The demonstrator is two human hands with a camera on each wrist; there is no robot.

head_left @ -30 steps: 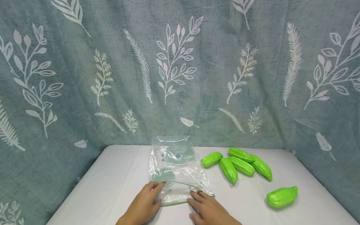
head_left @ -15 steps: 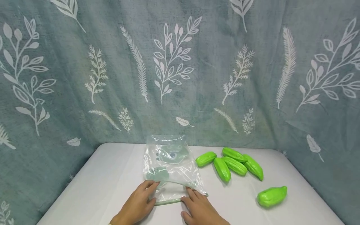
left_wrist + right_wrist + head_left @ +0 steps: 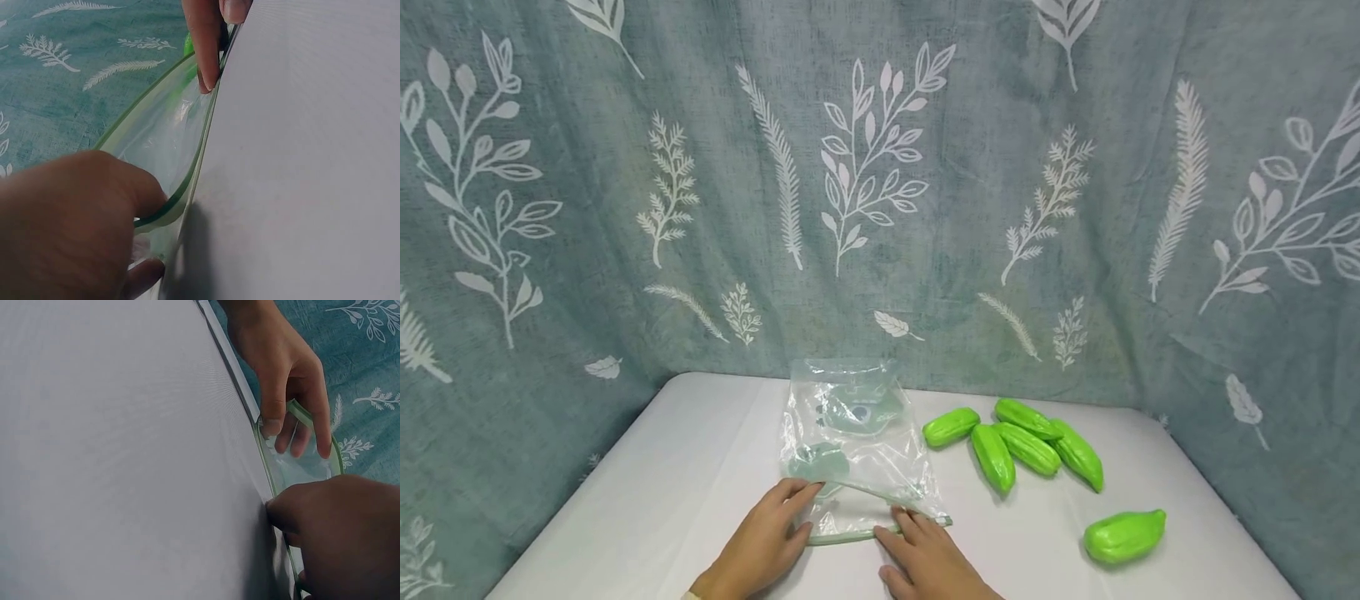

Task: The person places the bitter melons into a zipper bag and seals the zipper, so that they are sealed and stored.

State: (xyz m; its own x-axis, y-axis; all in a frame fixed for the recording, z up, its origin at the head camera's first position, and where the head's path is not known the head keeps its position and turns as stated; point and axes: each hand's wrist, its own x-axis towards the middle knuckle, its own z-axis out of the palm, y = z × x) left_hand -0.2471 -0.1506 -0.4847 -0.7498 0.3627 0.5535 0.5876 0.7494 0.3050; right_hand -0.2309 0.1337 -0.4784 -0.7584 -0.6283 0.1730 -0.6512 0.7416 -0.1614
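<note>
A clear zip bag (image 3: 880, 454) with pale green prints lies flat on the white table, its green-edged mouth toward me and gaping. My left hand (image 3: 763, 533) holds the left end of the mouth; in the right wrist view, the thumb of this left hand (image 3: 281, 381) is at the lower rim and its fingers at the upper one. At the right end, my right hand (image 3: 928, 554) presses the lower rim with extended fingertips, another finger at the upper layer. Its thumb rests off the bag. In the left wrist view, the right fingertip (image 3: 206, 69) touches the rim.
Several bright green, ridged, elongated vegetables (image 3: 1028, 448) lie grouped right of the bag. Another green vegetable (image 3: 1124, 537) lies apart, nearer the front right. The white table (image 3: 692, 467) meets a blue-green leaf-patterned curtain (image 3: 880, 183) at the back and sides.
The head view has shifted, so the scene sits slightly further left in it. Both hands stay at the bag's mouth, nearly unmoved; the vegetables lie as before.
</note>
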